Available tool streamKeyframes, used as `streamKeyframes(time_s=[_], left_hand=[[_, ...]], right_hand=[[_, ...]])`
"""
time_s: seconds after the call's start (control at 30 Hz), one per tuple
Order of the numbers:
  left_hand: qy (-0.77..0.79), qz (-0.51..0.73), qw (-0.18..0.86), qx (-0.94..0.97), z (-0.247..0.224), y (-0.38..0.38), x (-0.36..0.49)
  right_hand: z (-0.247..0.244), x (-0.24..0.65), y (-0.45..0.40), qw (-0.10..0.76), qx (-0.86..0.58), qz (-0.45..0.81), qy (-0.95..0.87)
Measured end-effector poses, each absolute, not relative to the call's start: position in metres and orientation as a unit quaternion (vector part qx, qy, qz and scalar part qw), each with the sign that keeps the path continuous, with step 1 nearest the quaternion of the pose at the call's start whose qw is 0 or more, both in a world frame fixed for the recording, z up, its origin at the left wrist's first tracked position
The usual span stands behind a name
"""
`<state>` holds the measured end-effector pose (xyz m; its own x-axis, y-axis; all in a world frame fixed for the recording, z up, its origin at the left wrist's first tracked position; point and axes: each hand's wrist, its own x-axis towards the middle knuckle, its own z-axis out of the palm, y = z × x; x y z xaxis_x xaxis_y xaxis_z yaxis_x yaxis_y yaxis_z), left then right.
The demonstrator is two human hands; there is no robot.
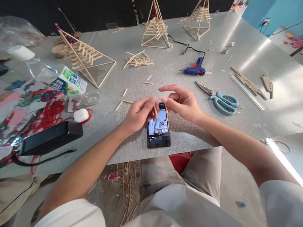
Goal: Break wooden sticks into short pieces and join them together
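My left hand (142, 114) is closed on a short wooden stick (155, 113), which points down from its fingers over a smartphone (158, 126). The phone lies face up near the table's front edge with its screen lit. Just right of it, my right hand (181, 102) has its thumb and forefinger apart, with nothing visible between them. The right hand's other fingers curl in and are partly hidden. Left of my left hand, short wooden sticks (119, 105) lie on the table, two of them meeting at an angle. A bundle of cut sticks (139, 60) lies farther back.
Stick pyramids stand at the back left (86, 56), centre (155, 31) and right (200, 19). A blue glue gun (195, 69) and scissors (223, 102) lie right, beside loose strips (248, 82). On the left are a plastic bottle (44, 67), red cord (50, 116) and a black box (52, 137).
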<state>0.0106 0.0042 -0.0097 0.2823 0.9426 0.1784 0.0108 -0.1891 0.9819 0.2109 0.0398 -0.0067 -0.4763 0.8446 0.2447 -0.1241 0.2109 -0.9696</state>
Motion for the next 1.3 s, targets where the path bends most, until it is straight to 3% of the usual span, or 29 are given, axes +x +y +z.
streamKeyframes(time_s=[0.37, 0.7, 0.97, 1.3], left_hand=[[0.344, 0.425, 0.611, 0.573, -0.007, -0.005, 0.022], [0.297, 0.388, 0.705, 0.514, -0.004, -0.010, 0.018], [0.326, 0.382, 0.650, 0.570, -0.002, -0.011, 0.016], [0.277, 0.343, 0.722, 0.533, -0.002, -0.006, 0.011]], right_hand=[[-0.008, 0.209, 0.044, 0.400, -0.166, 0.651, -0.623], [-0.008, 0.211, 0.046, 0.402, -0.160, 0.670, -0.604], [-0.009, 0.217, 0.055, 0.376, -0.157, 0.652, -0.640], [-0.010, 0.218, 0.060, 0.377, -0.163, 0.670, -0.619]])
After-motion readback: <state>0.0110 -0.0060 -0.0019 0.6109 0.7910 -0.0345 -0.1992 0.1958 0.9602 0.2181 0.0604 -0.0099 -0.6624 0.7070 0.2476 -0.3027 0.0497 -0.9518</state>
